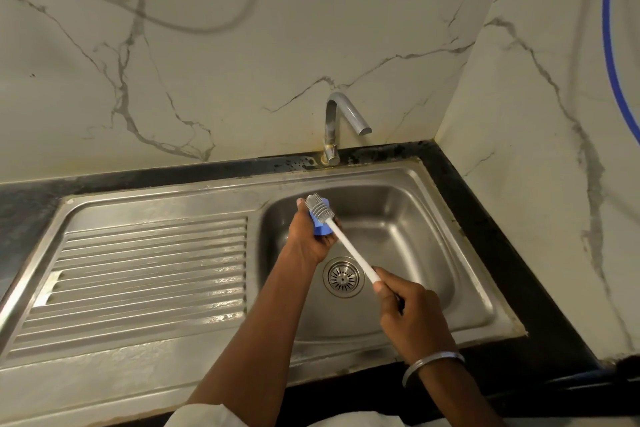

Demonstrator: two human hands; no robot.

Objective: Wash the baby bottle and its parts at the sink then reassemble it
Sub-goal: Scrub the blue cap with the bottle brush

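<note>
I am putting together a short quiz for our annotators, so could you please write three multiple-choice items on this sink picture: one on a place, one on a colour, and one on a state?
1. Where is the blue bottle part held?
A. Over the sink basin
B. On the ridged drainboard
C. On the black counter

2. What colour is the brush handle?
A. Blue
B. White
C. Black

3. What is the state of the tap?
A. Running in a strong stream
B. Filling a bowl
C. No water shows at its spout

Answers: 1 A, the left hand grips it above the basin; 2 B, the white handle runs up from the right hand; 3 C, nothing falls from the spout.
</note>
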